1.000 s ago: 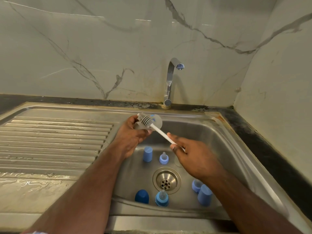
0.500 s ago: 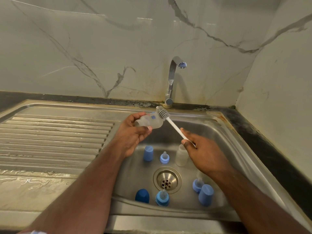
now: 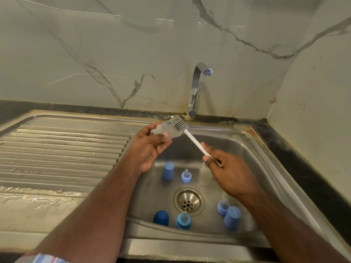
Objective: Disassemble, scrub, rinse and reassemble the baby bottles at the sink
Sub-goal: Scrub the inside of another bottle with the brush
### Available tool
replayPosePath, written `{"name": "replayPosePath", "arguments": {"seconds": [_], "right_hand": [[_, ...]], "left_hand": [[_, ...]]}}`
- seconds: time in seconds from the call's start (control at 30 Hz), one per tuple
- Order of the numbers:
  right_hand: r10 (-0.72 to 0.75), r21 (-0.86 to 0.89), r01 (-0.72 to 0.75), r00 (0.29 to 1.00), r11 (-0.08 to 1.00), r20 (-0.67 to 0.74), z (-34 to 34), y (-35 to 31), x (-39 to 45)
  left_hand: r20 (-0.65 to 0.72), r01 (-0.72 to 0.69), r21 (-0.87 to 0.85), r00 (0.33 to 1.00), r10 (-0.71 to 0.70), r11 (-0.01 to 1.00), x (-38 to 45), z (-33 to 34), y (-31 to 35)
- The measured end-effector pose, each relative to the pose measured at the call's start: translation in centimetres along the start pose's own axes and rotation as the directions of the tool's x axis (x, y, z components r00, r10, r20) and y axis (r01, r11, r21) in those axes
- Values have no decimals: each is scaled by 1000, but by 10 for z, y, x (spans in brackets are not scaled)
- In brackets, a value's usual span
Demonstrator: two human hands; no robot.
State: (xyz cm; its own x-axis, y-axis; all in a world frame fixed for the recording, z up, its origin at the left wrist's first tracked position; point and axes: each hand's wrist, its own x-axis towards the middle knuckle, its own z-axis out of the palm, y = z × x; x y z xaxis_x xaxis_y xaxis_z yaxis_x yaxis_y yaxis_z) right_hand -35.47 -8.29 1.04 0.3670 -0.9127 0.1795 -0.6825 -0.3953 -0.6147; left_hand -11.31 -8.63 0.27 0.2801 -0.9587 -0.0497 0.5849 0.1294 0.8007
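Fingers of the left hand (image 3: 150,147) grip the clear plastic bottle (image 3: 167,130) while the right hand (image 3: 226,168) pinches the white grey-bristled brush (image 3: 179,125), now moved to its outside, so scrubbing continues.

Steel sink (image 3: 245,149) basin: 3 caps, 3 teats, 1 bottle (image 3: 205,175).

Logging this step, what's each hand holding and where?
Left hand holds the clear bottle around its body; right hand pinches the brush by its handle end.

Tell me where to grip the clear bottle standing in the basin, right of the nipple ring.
Grip the clear bottle around its body, coming from above and from its left: it stands upright, and the right hand covers its neck and right side.
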Motion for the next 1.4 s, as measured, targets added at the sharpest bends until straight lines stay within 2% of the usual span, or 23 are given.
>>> {"name": "replayPosePath", "arguments": {"seconds": [0.1,0.27,0.43,0.67,0.83,0.97,1.1,1.27,1.4], "right_hand": [[48,21,-46,996,999,-71,-6,5,5],[-20,49,21,999,999,-32,-2,-3,-1],[-16,14,16,1000,1000,-10,0,-5,-1],[-80,-27,82,995,996,55,4,-14,-8],[16,-64,-18,999,998,-28,-3,-1,4],[-41,16,40,998,999,53,3,-10,-6],[8,-39,-8,1000,999,-16,1,-5,3],[-44,5,43,998,999,44,3,-9,-6],[23,-46,-23,1000,999,-8,0,-4,3]], "left_hand": [[14,-9,20,1000,9,1000,0,0,-1],[61,-22,78,998,17,997,-1,1,-3],[60,0,182,998,-11,983,-3,4,-5],[64,-12,154,998,2,988,1,2,-8],[21,-12,226,1000,7,974,1,3,-9],[16,-10,210,1000,6,978,1,2,-7],[2,-12,243,1000,12,970,0,3,-7],[-3,-5,197,1000,5,980,2,1,-7],[5,-1,215,1000,0,977,-1,3,-6]]}}
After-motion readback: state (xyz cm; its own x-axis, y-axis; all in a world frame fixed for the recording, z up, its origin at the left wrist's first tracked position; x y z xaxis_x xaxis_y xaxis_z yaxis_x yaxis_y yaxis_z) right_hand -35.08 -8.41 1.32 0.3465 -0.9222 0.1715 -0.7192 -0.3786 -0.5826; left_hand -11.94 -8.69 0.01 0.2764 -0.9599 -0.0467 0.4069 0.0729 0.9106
